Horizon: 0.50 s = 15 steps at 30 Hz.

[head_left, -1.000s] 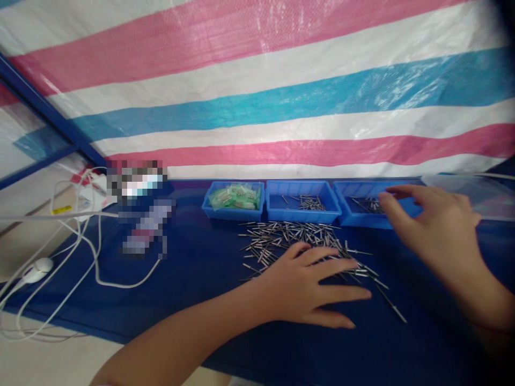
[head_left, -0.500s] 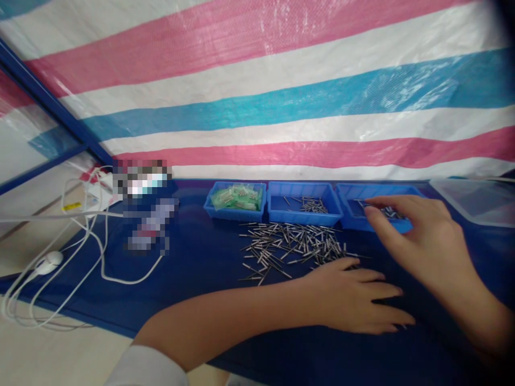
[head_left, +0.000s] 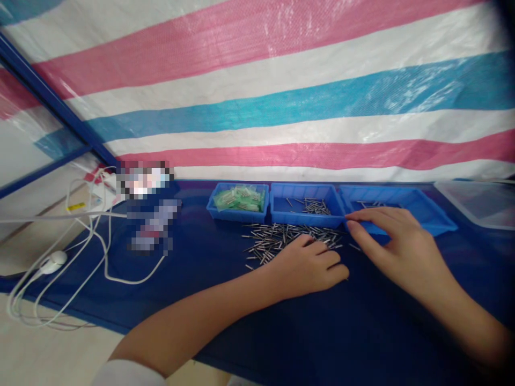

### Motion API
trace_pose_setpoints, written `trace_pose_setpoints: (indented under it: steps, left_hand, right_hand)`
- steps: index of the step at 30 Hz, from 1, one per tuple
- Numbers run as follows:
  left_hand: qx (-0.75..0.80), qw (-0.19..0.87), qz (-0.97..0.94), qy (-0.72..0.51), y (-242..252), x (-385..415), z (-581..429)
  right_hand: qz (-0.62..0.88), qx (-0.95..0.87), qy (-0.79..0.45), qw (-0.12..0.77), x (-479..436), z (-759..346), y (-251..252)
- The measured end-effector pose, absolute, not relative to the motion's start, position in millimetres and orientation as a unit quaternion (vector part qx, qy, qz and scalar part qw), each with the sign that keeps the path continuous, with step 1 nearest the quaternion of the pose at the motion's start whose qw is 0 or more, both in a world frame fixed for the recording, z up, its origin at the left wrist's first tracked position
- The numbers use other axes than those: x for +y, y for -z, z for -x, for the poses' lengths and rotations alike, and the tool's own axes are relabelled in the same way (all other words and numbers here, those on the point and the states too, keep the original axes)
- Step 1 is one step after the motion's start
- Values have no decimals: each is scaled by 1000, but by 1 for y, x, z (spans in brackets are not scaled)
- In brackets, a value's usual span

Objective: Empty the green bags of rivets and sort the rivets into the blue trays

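Note:
Many thin metal pins, which look like blind rivets (head_left: 273, 236), lie in a loose pile on the dark blue table. My left hand (head_left: 316, 265) rests over the front right part of this pile, its fingers curled down; their tips are hidden, and whatever they hold cannot be seen. Thumb and forefinger of my right hand (head_left: 402, 241) are pinched close together at the near left corner of the right blue bin (head_left: 440, 217); nothing plain shows between them. Some pins lie inside that bin, partly behind the hand.
The middle blue bin (head_left: 308, 219) contains more pins, and the left blue bin (head_left: 237, 215) has green packets. A clear plastic tray (head_left: 475, 203) stands at the right. White cables (head_left: 107, 246) spread over the left side. A striped sheet (head_left: 257, 112) hangs behind.
My left hand has moved left onto the pile, its spread fingers now curled. My right hand has shifted left from above the right bin to its near corner.

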State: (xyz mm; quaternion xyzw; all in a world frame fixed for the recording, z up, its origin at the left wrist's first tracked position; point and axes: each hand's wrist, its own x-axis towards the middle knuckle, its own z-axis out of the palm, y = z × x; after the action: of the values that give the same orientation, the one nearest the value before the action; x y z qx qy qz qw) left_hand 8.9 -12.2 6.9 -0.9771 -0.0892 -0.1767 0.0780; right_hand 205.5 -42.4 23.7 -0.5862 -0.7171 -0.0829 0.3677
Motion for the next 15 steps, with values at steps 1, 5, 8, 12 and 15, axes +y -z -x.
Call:
trace_pose_setpoints:
  steps: [1, 5, 8, 12, 15]
  left_hand:
    - [-106, 75, 975, 178, -8, -11, -7]
    - [-201, -1, 956, 214, -11, -6, -2]
    - [-270, -113, 918, 266, -13, -1, 0]
    - [-322, -243, 849, 343, -10, 4, 1]
    - [-334, -317, 798, 388, -9, 4, 2]
  right_hand:
    - [581, -720, 76, 371, -43, -204, -23]
    - [563, -730, 50, 385, -44, -198, -19]
    - [551, -738, 1, 390, -48, -191, -17]
    - [536, -749, -84, 382, -52, -181, -13]
    - [544, -741, -117, 377, -54, -177, -8]
